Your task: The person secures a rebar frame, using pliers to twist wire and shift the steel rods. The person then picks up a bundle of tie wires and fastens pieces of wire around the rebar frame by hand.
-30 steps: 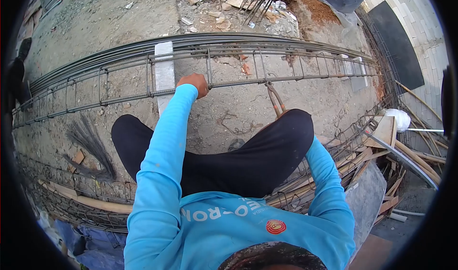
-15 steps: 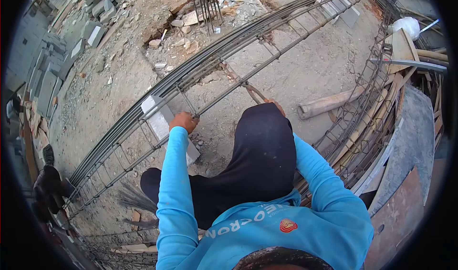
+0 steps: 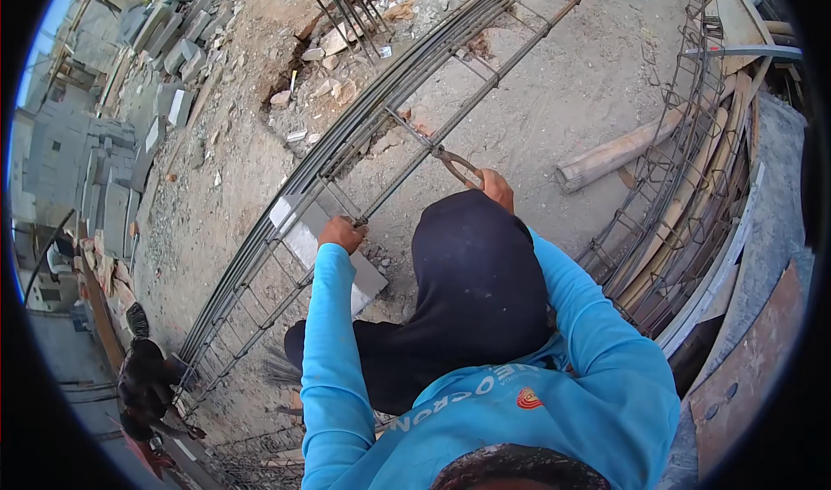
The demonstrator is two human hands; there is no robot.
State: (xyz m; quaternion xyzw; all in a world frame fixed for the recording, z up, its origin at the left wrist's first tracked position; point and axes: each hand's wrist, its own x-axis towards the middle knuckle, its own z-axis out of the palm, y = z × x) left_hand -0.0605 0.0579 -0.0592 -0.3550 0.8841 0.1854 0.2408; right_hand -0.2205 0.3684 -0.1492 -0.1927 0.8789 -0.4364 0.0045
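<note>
A long rebar cage (image 3: 467,116) of parallel bars and square stirrups runs diagonally across the ground ahead of me. My left hand (image 3: 343,234) is closed on its near bar beside a stirrup, above a pale concrete block (image 3: 368,280) under the cage. My right hand (image 3: 496,190) grips the handles of rusty-looking pincers (image 3: 457,168), partly hidden by my raised knee (image 3: 480,265). The pincers' jaws meet the near bar at another stirrup joint. Any tie wire there is too small to make out.
Upright rebars (image 3: 342,9) rise from a rubble-filled pit. A wooden log (image 3: 606,157) and another rebar cage (image 3: 636,204) lie at right by stacked boards. Concrete blocks (image 3: 177,35) are piled at upper left. Another person (image 3: 149,386) is at the cage's lower-left end.
The view has turned and shifted. The pincers' handles show wider apart, and more of my right hand is visible beyond the knee. My left hand stays on the bar.
</note>
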